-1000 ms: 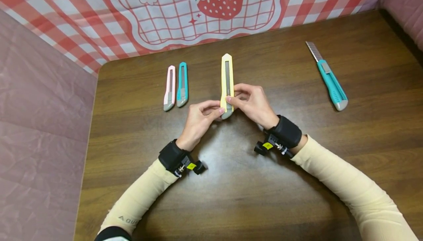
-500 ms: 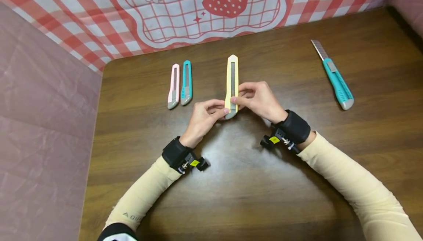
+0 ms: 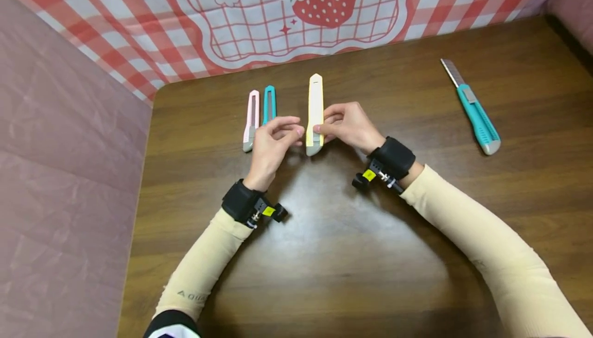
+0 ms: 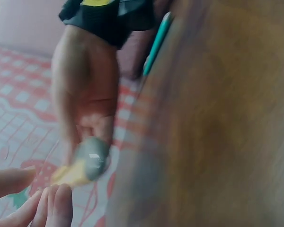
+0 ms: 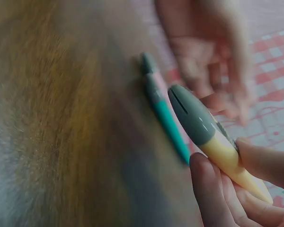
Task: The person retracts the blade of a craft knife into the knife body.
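Note:
In the head view my right hand (image 3: 352,127) pinches a yellow utility knife (image 3: 315,99) near its grey end, thumb on the front and fingers behind. The knife stands nearly straight in view, tip away from me, no blade showing past it. My left hand (image 3: 268,147) is just left of the knife, thumb and fingertips apart from it and holding nothing. The left wrist view has the left fingers (image 4: 52,203) beside the knife's blurred grey end (image 4: 91,158). Past the knife (image 5: 213,132) in the right wrist view, the left hand (image 5: 208,52) is blurred.
A pink utility knife (image 3: 252,117) and a teal one (image 3: 269,102) lie side by side at the back left, the teal one's lower part hidden by my left hand. At right lies a larger teal utility knife (image 3: 477,117), blade out. A strawberry-print cloth (image 3: 273,14) hangs behind the table (image 3: 333,255).
My left hand has let go of the yellow utility knife and moved left toward the pink and teal ones. My right hand has carried the yellow knife slightly left and away from me.

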`<state>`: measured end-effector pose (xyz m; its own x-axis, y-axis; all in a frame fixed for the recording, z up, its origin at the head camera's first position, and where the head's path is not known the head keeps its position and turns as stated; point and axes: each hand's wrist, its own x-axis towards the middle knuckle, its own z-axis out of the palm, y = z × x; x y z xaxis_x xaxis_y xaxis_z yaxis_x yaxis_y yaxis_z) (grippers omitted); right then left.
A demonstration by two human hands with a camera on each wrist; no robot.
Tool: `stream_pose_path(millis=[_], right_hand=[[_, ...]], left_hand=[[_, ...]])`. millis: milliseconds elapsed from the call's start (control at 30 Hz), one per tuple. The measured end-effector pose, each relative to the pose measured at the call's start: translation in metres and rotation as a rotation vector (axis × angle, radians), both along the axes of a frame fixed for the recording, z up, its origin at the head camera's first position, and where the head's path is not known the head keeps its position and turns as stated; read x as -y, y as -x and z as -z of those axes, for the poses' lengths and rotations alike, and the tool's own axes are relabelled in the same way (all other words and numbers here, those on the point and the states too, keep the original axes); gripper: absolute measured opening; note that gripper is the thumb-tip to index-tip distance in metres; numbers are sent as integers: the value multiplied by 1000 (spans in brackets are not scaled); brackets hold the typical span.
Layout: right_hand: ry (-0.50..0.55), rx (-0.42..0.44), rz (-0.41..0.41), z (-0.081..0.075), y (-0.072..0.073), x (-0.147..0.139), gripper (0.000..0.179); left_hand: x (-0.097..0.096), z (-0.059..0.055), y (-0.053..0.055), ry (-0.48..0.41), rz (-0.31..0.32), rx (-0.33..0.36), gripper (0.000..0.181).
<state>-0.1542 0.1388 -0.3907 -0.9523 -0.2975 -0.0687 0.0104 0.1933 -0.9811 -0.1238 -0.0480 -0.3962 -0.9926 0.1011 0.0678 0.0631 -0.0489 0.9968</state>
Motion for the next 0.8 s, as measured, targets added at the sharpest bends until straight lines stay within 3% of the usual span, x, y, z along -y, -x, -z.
stream_pose_path(millis=[200,400,633,800], right_hand=[[-23,129,-21,15,20,19,19],[-12,219,-49,16,33,34,18],[-60,234,-31,10,50,43,16],[-168,202,-63,6,58,52,16]], left_hand=[[7,-5,8,-58,-21,-9,26],[11,-12,13,-91,-42,5,22],[21,-18,15,-130,-66,7,15],[27,-21,17,-127,-86,1,15]])
